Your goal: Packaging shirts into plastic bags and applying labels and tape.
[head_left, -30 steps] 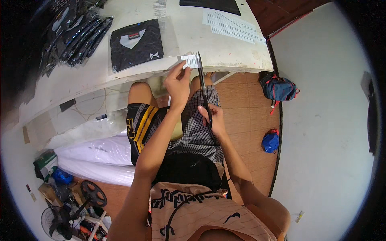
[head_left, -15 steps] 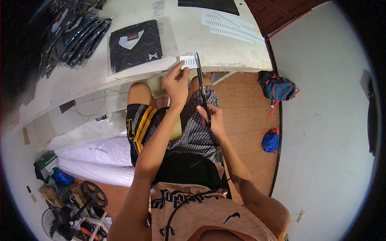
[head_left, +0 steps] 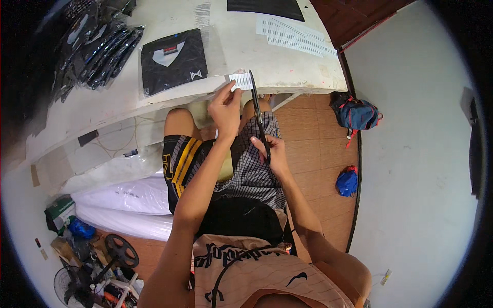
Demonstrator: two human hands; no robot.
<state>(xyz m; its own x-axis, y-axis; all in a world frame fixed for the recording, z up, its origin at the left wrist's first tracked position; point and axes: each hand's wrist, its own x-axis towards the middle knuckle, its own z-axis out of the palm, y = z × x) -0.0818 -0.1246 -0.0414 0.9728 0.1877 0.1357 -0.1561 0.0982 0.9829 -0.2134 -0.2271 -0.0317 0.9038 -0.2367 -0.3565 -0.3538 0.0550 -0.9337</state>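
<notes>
Between the thumb and fingers of my left hand (head_left: pixel 226 110) is a small white label strip (head_left: pixel 241 81) with dark printed marks, held above the table's near edge. My right hand (head_left: pixel 273 154) grips a pair of long black scissors (head_left: pixel 258 113) by the handles. The blades point away from me and lie along the strip's right end; they look nearly closed, and I cannot tell whether paper is between them. Just left of the strip, a folded black shirt (head_left: pixel 174 69) with a grey inner collar lies in a clear plastic bag on the white table (head_left: pixel 241 49).
Several bagged dark garments (head_left: pixel 105 54) are heaped at the table's far left. White label sheets (head_left: pixel 295 36) lie at the far right near a black flat piece (head_left: pixel 267 7). A backpack (head_left: pixel 359 113) and a blue bag (head_left: pixel 347 182) rest on the floor by the right wall.
The view has shifted slightly. Both hands, the label strip and the scissors keep almost the same positions.
</notes>
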